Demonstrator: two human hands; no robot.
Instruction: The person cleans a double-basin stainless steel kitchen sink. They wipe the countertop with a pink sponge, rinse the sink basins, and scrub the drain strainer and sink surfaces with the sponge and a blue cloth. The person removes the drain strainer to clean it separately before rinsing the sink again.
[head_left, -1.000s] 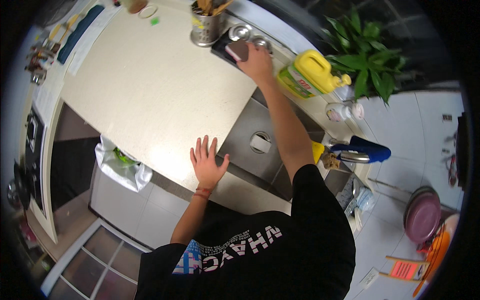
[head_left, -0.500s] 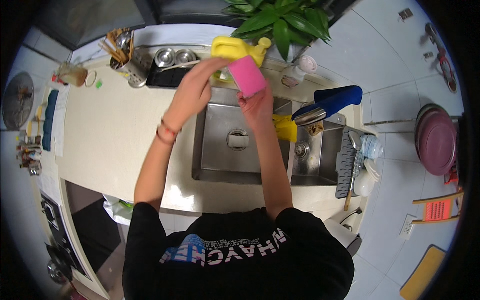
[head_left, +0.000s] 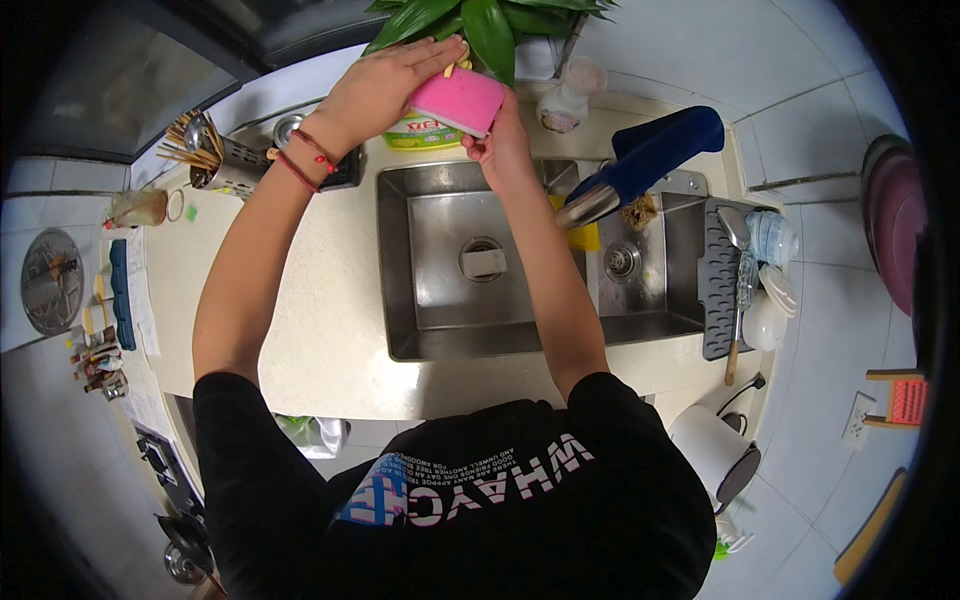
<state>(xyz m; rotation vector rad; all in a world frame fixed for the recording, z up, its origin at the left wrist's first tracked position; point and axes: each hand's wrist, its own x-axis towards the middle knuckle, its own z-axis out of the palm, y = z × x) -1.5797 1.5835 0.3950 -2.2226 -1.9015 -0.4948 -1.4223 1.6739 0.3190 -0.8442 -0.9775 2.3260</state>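
My right hand (head_left: 505, 155) grips a pink sponge (head_left: 458, 98) with a paler underside, held in front of a dish soap bottle behind the sink. My left hand (head_left: 378, 88) reaches over that bottle, its fingers stretched out flat across the top by the yellow pump nozzle (head_left: 461, 62). The sponge and left hand hide most of the bottle; part of its green label (head_left: 420, 134) shows below them. Beneath my right forearm lies the steel sink (head_left: 440, 310), with a white piece (head_left: 484, 262) over the drain of its larger basin.
A faucet draped with a blue cloth (head_left: 660, 142) juts over the divider. A white bottle (head_left: 565, 100) and a leafy plant (head_left: 490, 35) stand at the back. Right of the sink, a grey mat (head_left: 722, 290) carries utensils. A utensil holder (head_left: 235, 170) stands on the left.
My left hand has moved onto the top of the soap bottle. My right hand has brought the sponge up and left, tilting it flatter near the nozzle. The view has shifted.
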